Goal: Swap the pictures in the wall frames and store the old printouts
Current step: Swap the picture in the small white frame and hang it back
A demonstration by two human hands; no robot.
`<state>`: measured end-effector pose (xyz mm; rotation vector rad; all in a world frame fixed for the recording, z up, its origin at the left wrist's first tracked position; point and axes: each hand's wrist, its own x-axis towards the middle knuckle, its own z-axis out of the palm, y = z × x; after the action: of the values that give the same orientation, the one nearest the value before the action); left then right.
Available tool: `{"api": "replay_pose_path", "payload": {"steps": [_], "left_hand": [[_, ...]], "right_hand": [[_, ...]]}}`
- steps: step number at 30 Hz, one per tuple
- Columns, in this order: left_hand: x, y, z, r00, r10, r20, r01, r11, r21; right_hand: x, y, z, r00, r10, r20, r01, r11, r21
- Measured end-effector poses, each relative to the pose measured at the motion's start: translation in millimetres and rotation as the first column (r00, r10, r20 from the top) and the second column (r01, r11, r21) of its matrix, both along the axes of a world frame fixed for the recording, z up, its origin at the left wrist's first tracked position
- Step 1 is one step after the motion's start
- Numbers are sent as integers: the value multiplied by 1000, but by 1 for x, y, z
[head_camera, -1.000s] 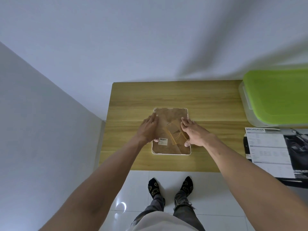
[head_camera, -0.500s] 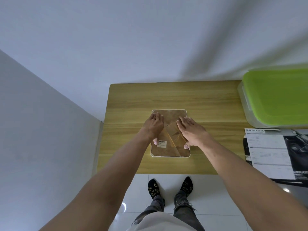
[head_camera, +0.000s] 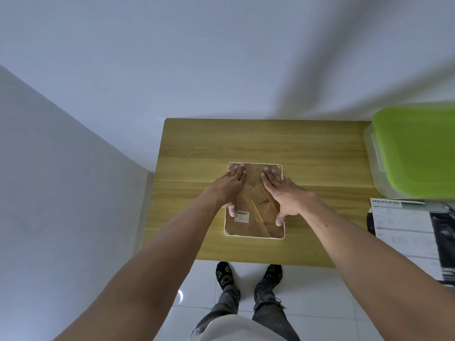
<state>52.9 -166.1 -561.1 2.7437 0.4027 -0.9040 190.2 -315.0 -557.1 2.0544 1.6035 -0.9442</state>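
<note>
Head view, frame face-down on table, left hand and right hand flat, pressing its back

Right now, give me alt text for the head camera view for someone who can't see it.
Both hands, left and right, press flat on the brown back of a white-rimmed picture frame lying face down on a wooden table. A green-lidded plastic box and a printed sheet lie at the right.
</note>
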Motion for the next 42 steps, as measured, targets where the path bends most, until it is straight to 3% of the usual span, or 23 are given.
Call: {"api": "replay_pose_path", "payload": {"steps": [3, 8, 10, 11, 14, 17, 21, 23, 24, 30, 33, 36, 38, 42], "left_hand": [[-6, 2, -3, 999, 39, 5, -39, 999, -34], [-16, -3, 0, 989, 136, 64, -132, 989, -62], [-26, -12, 1, 943, 315, 110, -307, 948, -88], [-33, -18, 1, 888, 440, 132, -422, 895, -146], [-54, -35, -2, 686, 690, 230, -597, 715, -363], [-59, -54, 8, 497, 834, 239, -661, 543, -518], [-54, -55, 23, 134, 990, 34, -757, 124, -642], [-52, -44, 25, 17, 998, -54, -721, -26, -693], [-51, -39, 27, 5, 997, -73, -700, -48, -713], [-36, -37, 67, 86, 994, -70, -572, -9, -820], [-24, -42, 91, 123, 992, -1, -515, 63, -855], [-11, -54, 120, 161, 973, 162, -454, 219, -863], [-2, -64, 137, 180, 935, 306, -441, 355, -825], [17, -88, 168, 177, 853, 490, -394, 518, -759]], "right_hand": [[6, -4, 0, 999, -6, -36, 6, 1000, 6], [4, -15, 4, 998, -42, 37, 39, 995, 94], [-1, -28, 2, 980, -198, 13, 193, 969, 154], [-5, -36, 2, 938, -342, -59, 347, 923, 164], [-27, -58, 3, 651, -690, -316, 751, 646, 135], [-60, -56, 8, 348, -764, -544, 935, 321, 147], [-86, -40, 20, -63, -730, -681, 997, -78, -9], [-86, -41, 28, -152, -701, -697, 983, -183, -30], [-84, -42, 34, -172, -690, -703, 977, -208, -34], [-60, -49, 62, -210, -599, -773, 962, -270, -52], [-54, -50, 80, -107, -620, -778, 977, -209, 32], [-46, -44, 109, 80, -641, -763, 975, -110, 194], [-37, -37, 134, 151, -569, -808, 967, -86, 241], [-19, -27, 188, 136, -356, -924, 981, -80, 176]]}}
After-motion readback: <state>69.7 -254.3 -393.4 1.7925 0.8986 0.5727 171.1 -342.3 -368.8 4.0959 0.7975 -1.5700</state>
